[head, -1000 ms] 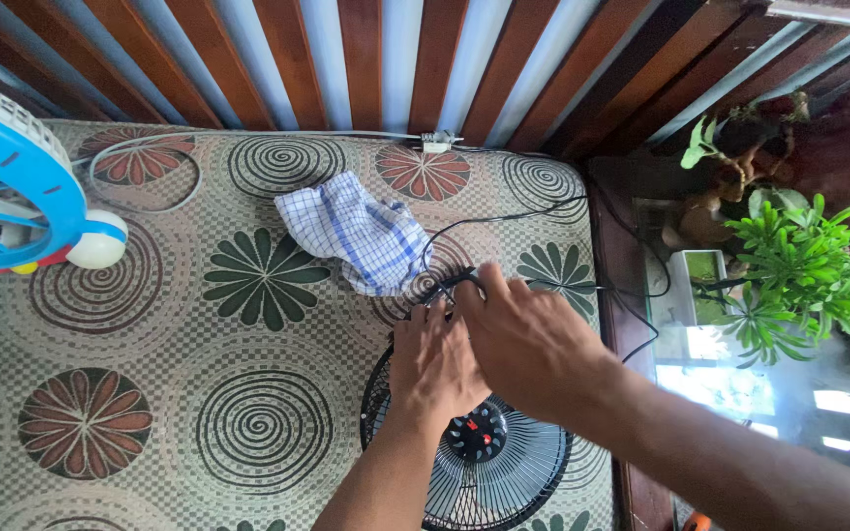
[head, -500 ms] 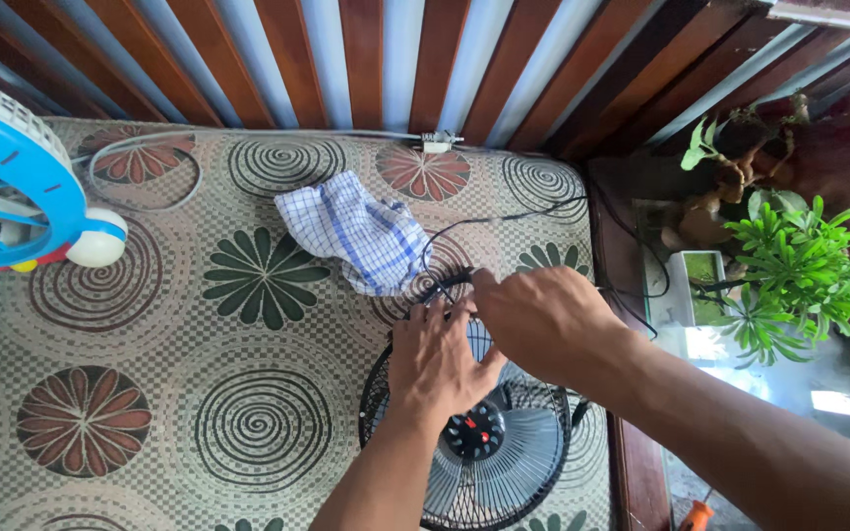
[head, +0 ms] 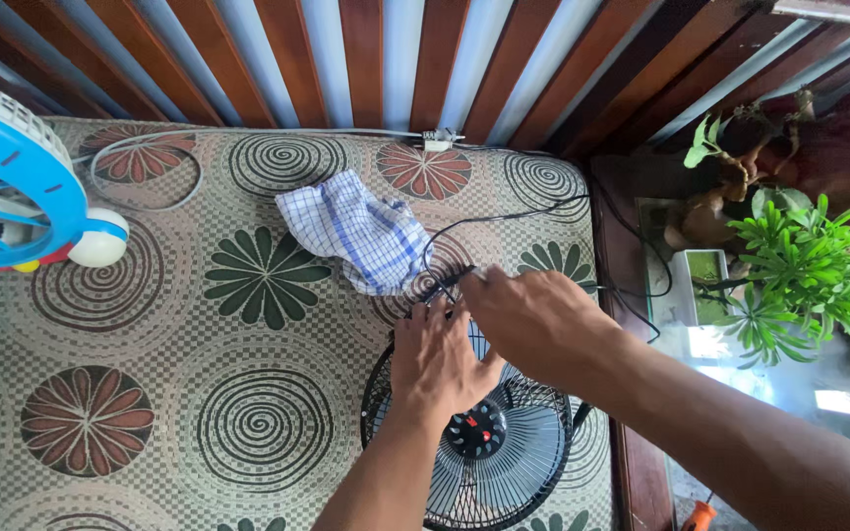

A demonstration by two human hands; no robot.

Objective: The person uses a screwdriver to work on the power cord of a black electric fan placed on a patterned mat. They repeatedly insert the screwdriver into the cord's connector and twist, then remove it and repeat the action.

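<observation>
The black fan lies face-up on the patterned mat, grille toward the camera, so its top rim is within reach. The left hand rests flat and open on the grille, pinning it. The right hand is closed, pinching the black cord at the fan's top edge. Just beyond lies a crumpled checked cloth, handy by the work. Far left stands a blue fan; right, a green plant.
</observation>
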